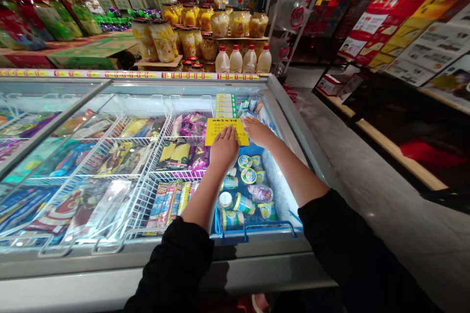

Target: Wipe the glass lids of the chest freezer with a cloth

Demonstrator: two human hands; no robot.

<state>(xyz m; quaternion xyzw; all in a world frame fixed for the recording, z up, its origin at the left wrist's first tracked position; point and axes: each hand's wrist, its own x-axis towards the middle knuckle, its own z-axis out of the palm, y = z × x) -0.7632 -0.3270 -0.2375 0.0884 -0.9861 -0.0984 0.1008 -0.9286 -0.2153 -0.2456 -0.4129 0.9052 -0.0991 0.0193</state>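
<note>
A yellow sign [212, 133] with dark printed writing is over the ice cream freezer [270, 249]. My left hand [224, 148] rests flat on the lower middle of the sign, fingers stretched out, a ring on one of them. At the sign's right edge, my right hand [258, 132] reaches in with its fingers extended; whether it touches the sign or only the glass, I cannot tell. Beneath my arms, a blue basket [270, 225] holds several ice cream cups [244, 203]. A column of price labels [224, 103] is just behind the sign.
White wire baskets [137, 200] to the left hold wrapped ice creams [169, 203]. Jars of fruit [189, 41] and white bottles with red caps [236, 60] stand beyond the freezer. On the right are a tiled floor [352, 186] and a shelf with stacked boxes [426, 51].
</note>
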